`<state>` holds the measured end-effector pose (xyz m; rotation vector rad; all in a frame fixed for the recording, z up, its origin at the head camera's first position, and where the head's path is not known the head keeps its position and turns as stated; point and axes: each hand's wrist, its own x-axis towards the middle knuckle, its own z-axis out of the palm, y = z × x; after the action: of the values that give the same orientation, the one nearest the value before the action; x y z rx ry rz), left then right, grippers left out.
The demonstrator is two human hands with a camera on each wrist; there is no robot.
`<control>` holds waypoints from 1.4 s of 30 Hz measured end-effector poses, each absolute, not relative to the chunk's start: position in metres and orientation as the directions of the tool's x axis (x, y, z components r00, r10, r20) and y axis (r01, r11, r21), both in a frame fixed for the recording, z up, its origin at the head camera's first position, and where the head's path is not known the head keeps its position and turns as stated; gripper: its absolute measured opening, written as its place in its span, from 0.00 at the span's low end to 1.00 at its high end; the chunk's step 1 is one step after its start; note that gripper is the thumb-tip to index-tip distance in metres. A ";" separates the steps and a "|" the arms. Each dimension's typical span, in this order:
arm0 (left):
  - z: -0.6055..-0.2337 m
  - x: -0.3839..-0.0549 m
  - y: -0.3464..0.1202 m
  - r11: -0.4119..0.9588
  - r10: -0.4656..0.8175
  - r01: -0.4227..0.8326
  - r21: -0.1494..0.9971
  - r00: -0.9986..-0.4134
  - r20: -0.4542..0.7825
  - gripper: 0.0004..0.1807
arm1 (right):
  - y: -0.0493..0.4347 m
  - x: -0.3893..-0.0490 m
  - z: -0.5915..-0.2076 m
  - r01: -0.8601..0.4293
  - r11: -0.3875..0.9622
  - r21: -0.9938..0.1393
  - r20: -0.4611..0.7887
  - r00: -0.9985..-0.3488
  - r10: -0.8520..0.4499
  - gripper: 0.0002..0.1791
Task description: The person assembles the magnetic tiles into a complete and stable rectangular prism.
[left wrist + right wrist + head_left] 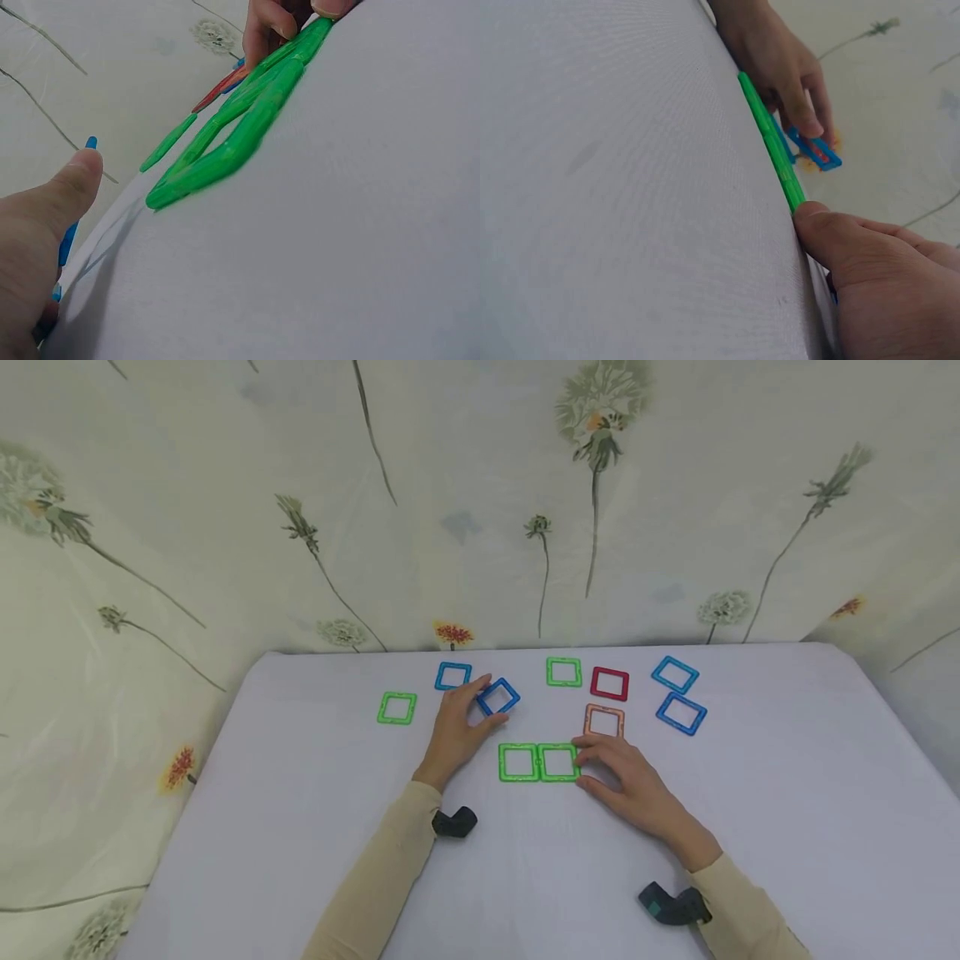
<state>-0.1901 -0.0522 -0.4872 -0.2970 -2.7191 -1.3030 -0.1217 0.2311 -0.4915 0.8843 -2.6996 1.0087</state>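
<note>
My left hand (456, 727) holds a dark blue square magnetic tile (512, 701) between thumb and fingers, tilted and raised over the table in the right wrist view. Two green square magnetic tiles lie edge to edge in front of me, a left one (501, 763) and a right one (558, 778). At the right tile's outer side, my right hand (626, 781) grips it, with the thumb at the near corner and fingers at the far corner. The right wrist view shows the right thumb (821, 225) against the green edge.
Behind the left hand lie a blue tile (453, 664) and a green tile (397, 721). Farther right are another green tile (563, 683), a red tile (611, 697), an orange tile (604, 707) and two blue tiles (681, 728). A flowered cloth (480, 568) hangs behind the white table (525, 877).
</note>
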 end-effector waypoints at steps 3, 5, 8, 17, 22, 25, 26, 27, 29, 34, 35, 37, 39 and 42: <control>-0.487 -0.189 -0.052 0.592 0.111 0.205 0.779 -0.979 0.174 0.36 | 0.232 -0.121 -0.492 -0.561 0.608 -0.562 0.302 -0.823 -0.481 0.15; -0.486 -0.188 -0.052 0.586 0.102 0.190 0.788 -0.982 0.161 0.35 | 0.233 -0.120 -0.493 -0.557 0.613 -0.561 0.297 -0.826 -0.478 0.16; -0.484 -0.186 -0.051 0.578 0.098 0.174 0.798 -0.985 0.143 0.35 | 0.233 -0.119 -0.492 -0.550 0.612 -0.569 0.290 -0.830 -0.476 0.16; -0.484 -0.185 -0.052 0.555 0.088 0.168 0.814 -0.986 0.144 0.35 | 0.234 -0.119 -0.491 -0.562 0.606 -0.563 0.300 -0.822 -0.483 0.16; -0.482 -0.186 -0.053 0.525 0.094 0.196 0.829 -0.981 0.172 0.35 | 0.235 -0.120 -0.491 -0.566 0.602 -0.564 0.305 -0.820 -0.485 0.16; -0.482 -0.186 -0.053 0.522 0.091 0.202 0.828 -0.979 0.181 0.34 | 0.234 -0.122 -0.491 -0.569 0.598 -0.564 0.308 -0.817 -0.488 0.16; -0.482 -0.187 -0.053 0.521 0.091 0.207 0.828 -0.978 0.187 0.34 | 0.234 -0.122 -0.491 -0.570 0.597 -0.565 0.308 -0.817 -0.488 0.16; -0.482 -0.187 -0.054 0.520 0.091 0.208 0.829 -0.978 0.188 0.34 | 0.234 -0.122 -0.491 -0.571 0.596 -0.565 0.310 -0.816 -0.488 0.16; -0.482 -0.187 -0.054 0.516 0.094 0.209 0.830 -0.978 0.188 0.33 | 0.235 -0.122 -0.492 -0.573 0.599 -0.560 0.313 -0.815 -0.487 0.17; -0.481 -0.186 -0.056 0.504 0.104 0.208 0.838 -0.978 0.180 0.34 | 0.234 -0.122 -0.493 -0.585 0.596 -0.550 0.323 -0.807 -0.494 0.19; -0.481 -0.185 -0.056 0.503 0.107 0.210 0.839 -0.978 0.181 0.34 | 0.234 -0.122 -0.493 -0.592 0.593 -0.546 0.329 -0.802 -0.498 0.19; -0.481 -0.185 -0.057 0.495 0.114 0.219 0.841 -0.976 0.188 0.34 | 0.233 -0.123 -0.492 -0.607 0.585 -0.538 0.345 -0.792 -0.505 0.20; -0.481 -0.185 -0.058 0.492 0.121 0.231 0.840 -0.973 0.197 0.34 | 0.233 -0.123 -0.492 -0.619 0.582 -0.527 0.356 -0.783 -0.510 0.19; -0.482 -0.184 -0.059 0.483 0.132 0.245 0.841 -0.969 0.207 0.35 | 0.234 -0.123 -0.492 -0.611 0.590 -0.529 0.346 -0.789 -0.507 0.19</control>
<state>-0.1843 -0.0588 -0.4824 -0.3333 -2.6055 -1.5059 -0.1227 0.2335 -0.4921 0.9413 -2.6568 0.9748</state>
